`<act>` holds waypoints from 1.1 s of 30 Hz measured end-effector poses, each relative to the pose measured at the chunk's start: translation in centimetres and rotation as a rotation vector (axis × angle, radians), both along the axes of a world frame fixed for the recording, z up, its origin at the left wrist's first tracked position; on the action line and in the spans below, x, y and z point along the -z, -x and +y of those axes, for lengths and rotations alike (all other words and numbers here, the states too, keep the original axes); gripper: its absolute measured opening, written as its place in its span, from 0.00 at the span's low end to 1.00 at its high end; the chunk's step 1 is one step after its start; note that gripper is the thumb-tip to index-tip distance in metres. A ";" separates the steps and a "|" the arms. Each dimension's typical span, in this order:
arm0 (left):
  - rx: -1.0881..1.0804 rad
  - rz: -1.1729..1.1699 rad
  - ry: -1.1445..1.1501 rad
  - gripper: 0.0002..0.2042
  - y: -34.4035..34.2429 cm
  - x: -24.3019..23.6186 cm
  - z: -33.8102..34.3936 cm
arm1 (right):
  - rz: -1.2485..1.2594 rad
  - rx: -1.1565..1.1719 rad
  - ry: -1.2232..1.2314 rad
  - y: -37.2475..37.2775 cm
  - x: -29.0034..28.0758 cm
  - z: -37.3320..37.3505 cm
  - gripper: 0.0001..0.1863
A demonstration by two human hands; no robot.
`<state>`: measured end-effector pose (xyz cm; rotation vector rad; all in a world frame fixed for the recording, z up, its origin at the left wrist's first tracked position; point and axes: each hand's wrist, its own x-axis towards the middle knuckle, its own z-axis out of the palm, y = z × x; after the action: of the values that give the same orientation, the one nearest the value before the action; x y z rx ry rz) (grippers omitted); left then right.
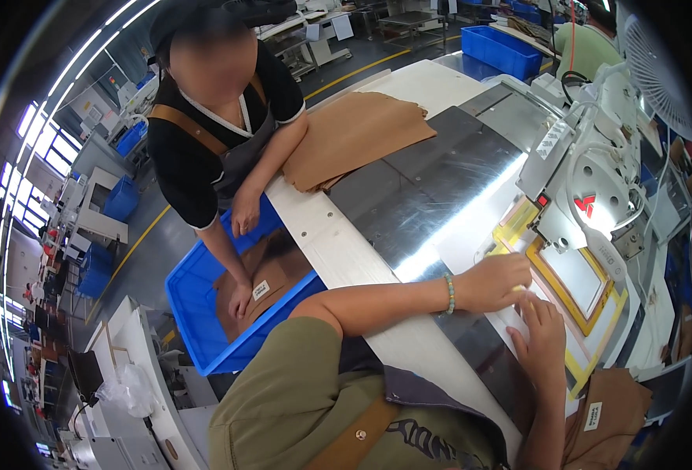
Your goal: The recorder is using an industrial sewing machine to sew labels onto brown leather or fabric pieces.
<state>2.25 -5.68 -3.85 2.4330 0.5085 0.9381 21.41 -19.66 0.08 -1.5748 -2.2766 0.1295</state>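
Both my hands meet beside the sewing machine's yellow-edged frame (535, 252). My left hand (496, 282), with a beaded bracelet (449, 294) at its wrist, has its fingers curled closed. Just nearer, my right hand (542, 335) has its fingertips bent toward the left ones, its thumb apart. A small pale bit shows between the fingertips, too small to name. Under and beyond the hands lies a pale template (618, 317) with yellow edging. The white sewing machine head (585, 184) stands over it, lamp lit. Beside my right forearm lies brown fabric (616, 411) with a white label.
A shiny metal plate (409, 184) spans the table. Stacked brown fabric sheets (358, 141) lie at its far end. At left, a co-worker (205, 133) reaches into a blue bin (193, 294) of brown pieces. A white fan (655, 74) stands at far right.
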 end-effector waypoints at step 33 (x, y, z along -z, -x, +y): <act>0.369 0.094 0.024 0.26 0.7 1.1 0.4 | 0.077 0.022 0.049 -0.8 -0.1 0.4 0.26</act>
<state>1.60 -5.31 -4.97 2.4416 0.0918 0.6600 22.19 -19.25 0.19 -1.5909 -2.2122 0.2373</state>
